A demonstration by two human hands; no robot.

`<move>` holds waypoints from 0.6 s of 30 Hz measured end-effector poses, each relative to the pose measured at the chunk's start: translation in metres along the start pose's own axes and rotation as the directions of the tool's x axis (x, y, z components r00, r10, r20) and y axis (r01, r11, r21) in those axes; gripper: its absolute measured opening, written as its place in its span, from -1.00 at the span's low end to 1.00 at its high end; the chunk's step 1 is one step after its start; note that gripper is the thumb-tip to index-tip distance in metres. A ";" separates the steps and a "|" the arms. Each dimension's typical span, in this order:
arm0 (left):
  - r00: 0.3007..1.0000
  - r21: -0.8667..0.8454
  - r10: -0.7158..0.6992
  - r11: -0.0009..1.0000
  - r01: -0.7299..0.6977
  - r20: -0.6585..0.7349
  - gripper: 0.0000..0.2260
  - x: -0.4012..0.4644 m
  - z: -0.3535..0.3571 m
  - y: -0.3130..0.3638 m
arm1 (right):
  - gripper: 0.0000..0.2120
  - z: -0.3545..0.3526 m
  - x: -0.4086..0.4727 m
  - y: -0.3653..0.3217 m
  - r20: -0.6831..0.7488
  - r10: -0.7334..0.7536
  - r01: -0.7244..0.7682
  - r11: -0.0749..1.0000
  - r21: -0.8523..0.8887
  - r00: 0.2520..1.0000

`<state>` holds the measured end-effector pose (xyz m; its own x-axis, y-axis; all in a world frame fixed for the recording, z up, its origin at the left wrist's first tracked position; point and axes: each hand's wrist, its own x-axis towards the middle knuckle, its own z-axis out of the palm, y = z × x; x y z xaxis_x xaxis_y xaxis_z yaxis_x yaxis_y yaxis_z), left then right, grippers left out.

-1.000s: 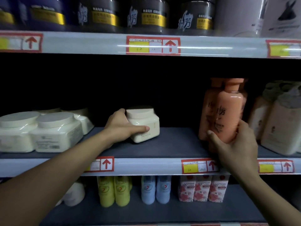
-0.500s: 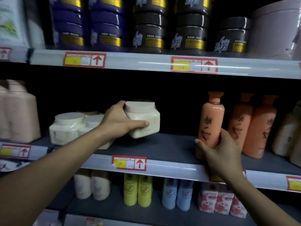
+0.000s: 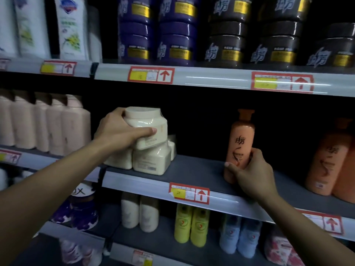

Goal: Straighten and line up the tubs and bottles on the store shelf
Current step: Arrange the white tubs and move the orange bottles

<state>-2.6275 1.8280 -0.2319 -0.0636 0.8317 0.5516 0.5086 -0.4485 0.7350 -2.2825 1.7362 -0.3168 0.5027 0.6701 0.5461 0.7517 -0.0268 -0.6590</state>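
Note:
My left hand point(image 3: 121, 131) grips a cream tub point(image 3: 148, 124) with a round lid, held tilted just above two more cream tubs point(image 3: 151, 160) standing at the left of the middle shelf point(image 3: 196, 169). My right hand point(image 3: 249, 169) is wrapped around the lower part of an upright orange bottle point(image 3: 241, 139) standing on the same shelf, apart from the others. More orange bottles point(image 3: 330, 162) stand at the far right.
Pale pink bottles point(image 3: 57, 123) fill the neighbouring bay on the left. Purple tubs point(image 3: 155, 29) and dark tubs point(image 3: 255, 35) are stacked on the shelf above. Cream, yellow point(image 3: 192, 225) and blue bottles point(image 3: 240, 240) stand below. Price tags line the shelf edges.
My left hand has lifted the cream tub and carried it left over the other tubs. My right hand keeps hold of the orange bottle, now standing alone. The view has swung left and up.

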 end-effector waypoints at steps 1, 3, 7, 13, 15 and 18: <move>1.000 -0.004 -0.018 1.000 0.018 -0.015 -0.20 0.002 -0.004 -0.006 | -0.34 0.005 0.002 -0.002 0.004 -0.006 0.006 1.000 -0.003 1.000; 0.998 -0.001 -0.043 0.999 0.043 -0.035 -0.15 0.006 -0.012 -0.015 | -0.33 0.015 0.007 -0.005 0.007 -0.016 0.017 1.000 -0.014 1.000; 0.994 -0.001 -0.073 0.997 0.073 -0.079 -0.25 0.016 -0.018 -0.026 | -0.39 0.033 0.016 -0.010 0.018 -0.029 0.029 0.999 -0.029 0.999; 0.986 0.004 -0.069 0.998 0.070 -0.151 -0.23 0.032 -0.008 -0.037 | -0.49 0.052 0.027 -0.018 0.028 -0.054 0.055 0.997 -0.062 0.998; 0.982 0.000 -0.086 0.996 0.087 -0.167 -0.14 0.038 -0.002 -0.041 | -0.49 0.058 0.032 -0.019 0.035 -0.046 0.048 0.996 -0.075 0.998; 0.976 0.038 -0.095 0.994 0.104 -0.195 -0.06 0.047 0.006 -0.047 | -0.49 0.065 0.039 -0.020 0.046 -0.018 0.022 0.997 -0.074 0.999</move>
<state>-2.6497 1.8901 -0.2431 -0.2781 0.7907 0.5454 0.5311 -0.3465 0.7732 -2.3055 1.8111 -0.3158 0.4685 0.7041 0.5336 0.7918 -0.0668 -0.6071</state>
